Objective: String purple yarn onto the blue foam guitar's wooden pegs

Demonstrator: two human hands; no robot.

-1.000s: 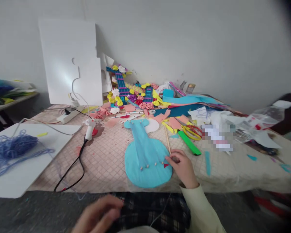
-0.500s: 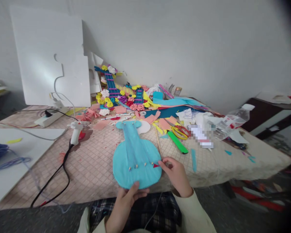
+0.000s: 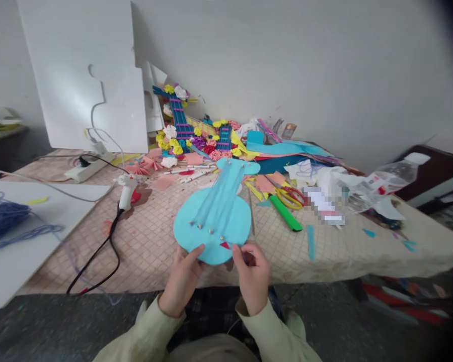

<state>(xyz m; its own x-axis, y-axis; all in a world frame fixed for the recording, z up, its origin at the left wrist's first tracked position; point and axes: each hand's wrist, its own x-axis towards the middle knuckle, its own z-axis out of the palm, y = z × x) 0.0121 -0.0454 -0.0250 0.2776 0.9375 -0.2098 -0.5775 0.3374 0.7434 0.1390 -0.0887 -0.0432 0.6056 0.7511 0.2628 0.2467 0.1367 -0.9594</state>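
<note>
A light-blue toy guitar (image 3: 211, 201) is tilted up at the table's front edge, its neck leaning away to the right. Thin blue strings (image 3: 216, 198) run along it from the head to several small pegs (image 3: 210, 232) on the body. Near the last peg sits a small red triangle (image 3: 225, 245). My left hand (image 3: 184, 274) grips the lower left rim, thumb on top and the other fingers underneath. At the lower right rim my right hand (image 3: 252, 271) is closed, its thumb beside the triangle; its curled fingers are partly hidden.
Left of the guitar lies a glue gun (image 3: 127, 191) with a black cord. Blue yarn (image 3: 3, 216) rests on a white board (image 3: 41, 241). To the right are a green cutter (image 3: 285, 213), scissors (image 3: 290, 197) and a plastic bottle (image 3: 392, 176). Paper flowers (image 3: 173, 146) stand behind.
The guitar has been raised and tipped, its neck now leaning right. My right hand has moved left and inward along the rim, closer to my left hand. The camera view has shifted.
</note>
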